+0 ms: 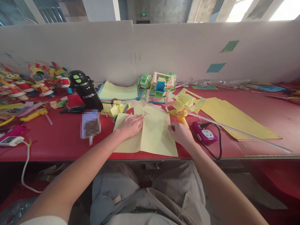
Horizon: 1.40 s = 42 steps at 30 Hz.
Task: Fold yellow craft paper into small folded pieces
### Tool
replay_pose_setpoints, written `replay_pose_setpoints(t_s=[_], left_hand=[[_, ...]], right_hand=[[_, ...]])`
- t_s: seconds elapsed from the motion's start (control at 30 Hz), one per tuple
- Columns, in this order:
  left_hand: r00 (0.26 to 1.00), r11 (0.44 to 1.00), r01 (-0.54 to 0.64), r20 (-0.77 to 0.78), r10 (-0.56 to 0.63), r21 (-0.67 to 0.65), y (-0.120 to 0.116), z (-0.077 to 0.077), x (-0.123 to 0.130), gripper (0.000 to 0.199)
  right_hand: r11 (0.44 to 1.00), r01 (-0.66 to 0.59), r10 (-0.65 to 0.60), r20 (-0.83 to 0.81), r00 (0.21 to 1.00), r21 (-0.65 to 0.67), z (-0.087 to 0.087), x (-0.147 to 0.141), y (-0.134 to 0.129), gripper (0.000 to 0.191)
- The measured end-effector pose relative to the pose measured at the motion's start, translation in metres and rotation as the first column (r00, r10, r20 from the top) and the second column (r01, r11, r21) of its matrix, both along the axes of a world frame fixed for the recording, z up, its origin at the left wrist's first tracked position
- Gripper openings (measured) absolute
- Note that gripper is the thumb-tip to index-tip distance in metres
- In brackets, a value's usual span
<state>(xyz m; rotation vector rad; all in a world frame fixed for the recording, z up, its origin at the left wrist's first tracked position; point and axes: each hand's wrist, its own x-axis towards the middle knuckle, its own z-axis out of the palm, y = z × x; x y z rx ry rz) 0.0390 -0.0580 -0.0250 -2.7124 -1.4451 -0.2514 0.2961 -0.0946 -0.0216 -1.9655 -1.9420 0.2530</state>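
Observation:
My left hand (131, 125) lies flat, fingers stretched out, on the left half of a sheet of pale yellow paper (157, 137) with a fold down its middle. At the paper's right edge, my right hand (181, 133) is closed around the handle of a yellow hot glue gun (178, 114). The gun's nozzle points left over the sheet, and a long clear glue stick (234, 128) sticks out behind it to the right. Small pale paper pieces (152, 110) lie just beyond the sheet. Farther back stands a wheel-like model (160, 87) of wooden sticks and folded coloured paper.
A purple power strip (206, 133) with a black cord sits right of my right hand. Yellow sheets (232, 117) lie farther right. To the left are a black bottle (85, 90), another yellow glue gun (34, 115) and several colourful figures (42, 82). A grey partition (187, 53) stands behind.

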Motion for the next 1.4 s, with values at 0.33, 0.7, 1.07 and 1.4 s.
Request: replay_pose_setpoints(t_s=[0.33, 0.7, 1.07, 1.4], left_hand=[[1.0, 1.0, 0.003, 0.011, -0.004, 0.018, 0.0002, -0.0041, -0.0006, 0.049], [0.999, 1.0, -0.016, 0.04, 0.016, -0.003, -0.0019, -0.0032, -0.0002, 0.049], [0.995, 1.0, -0.027, 0.095, 0.028, -0.008, -0.0053, -0.0071, -0.0019, 0.046], [0.992, 0.999, -0.024, 0.127, 0.028, -0.033, -0.0068, -0.0042, -0.0012, 0.043]], right_hand=[[0.999, 0.026, -0.026, -0.031, 0.999, 0.019, -0.002, -0.0013, -0.0021, 0.023], [0.999, 0.038, -0.038, -0.023, 0.999, 0.01, -0.0004, -0.0051, -0.0085, 0.023], [0.992, 0.119, -0.114, -0.113, 0.987, 0.039, -0.0038, -0.0054, -0.0017, 0.043], [0.991, 0.127, -0.123, -0.088, 0.988, 0.037, -0.0045, -0.0073, -0.004, 0.037]])
